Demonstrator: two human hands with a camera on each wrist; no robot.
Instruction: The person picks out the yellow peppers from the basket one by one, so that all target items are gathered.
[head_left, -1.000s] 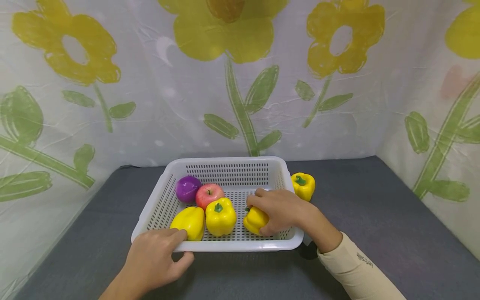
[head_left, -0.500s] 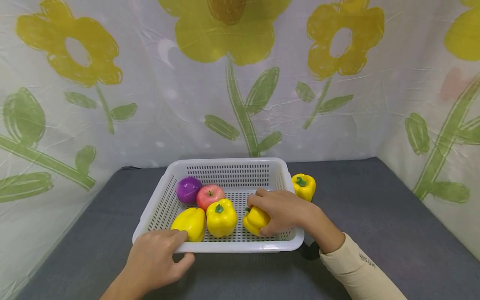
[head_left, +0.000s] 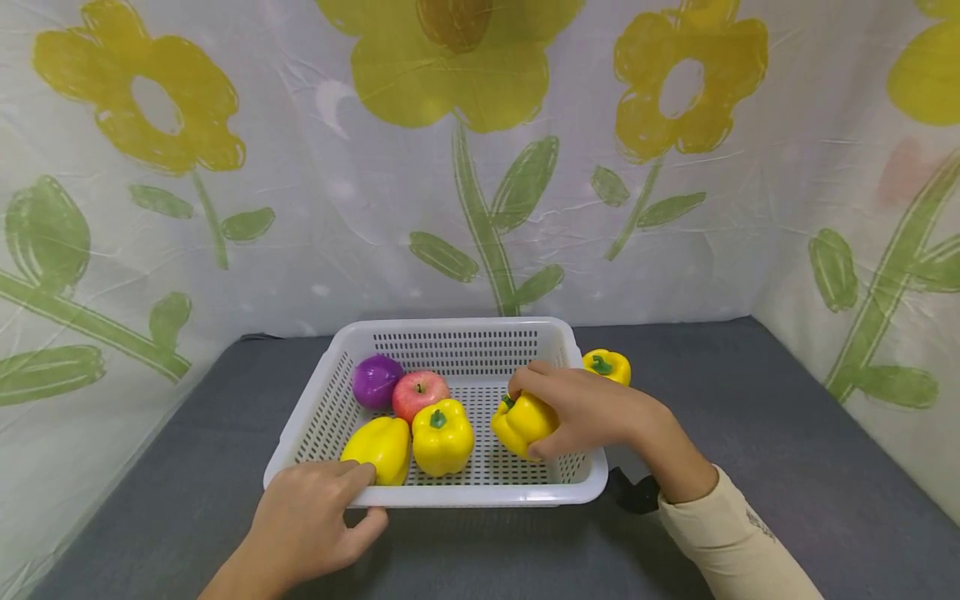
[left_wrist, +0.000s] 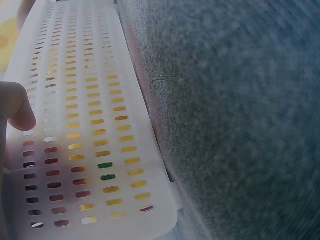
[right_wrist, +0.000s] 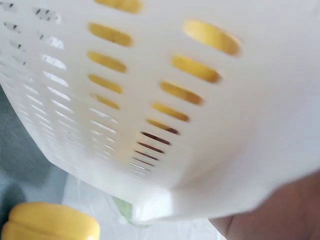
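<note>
My left hand [head_left: 311, 517] grips the near-left rim of a white slotted basket [head_left: 480, 497], fingers over the edge and thumb outside. In the left wrist view the thumb [left_wrist: 21, 107] lies against the basket's wall. Inside the basket, at right, my right hand [head_left: 592, 408] holds a yellow bell pepper [head_left: 520, 425] between fingers and thumb. Left of it stands another yellow bell pepper [head_left: 442, 437] with a green stem. Beside that lies a smooth yellow piece [head_left: 384, 448], partly behind the left fingers. A red apple [head_left: 420, 395] and a purple round piece [head_left: 377, 381] sit behind.
Outside the basket's right wall, a third yellow bell pepper [head_left: 609, 365] rests on the dark grey tabletop [head_left: 750, 433], partly hidden by the right hand. A flower-patterned cloth [head_left: 375, 250] hangs behind and at both sides.
Over the last half second my right hand has risen slightly and moved right, lifting the yellow pepper with it. The left hand stays on the rim.
</note>
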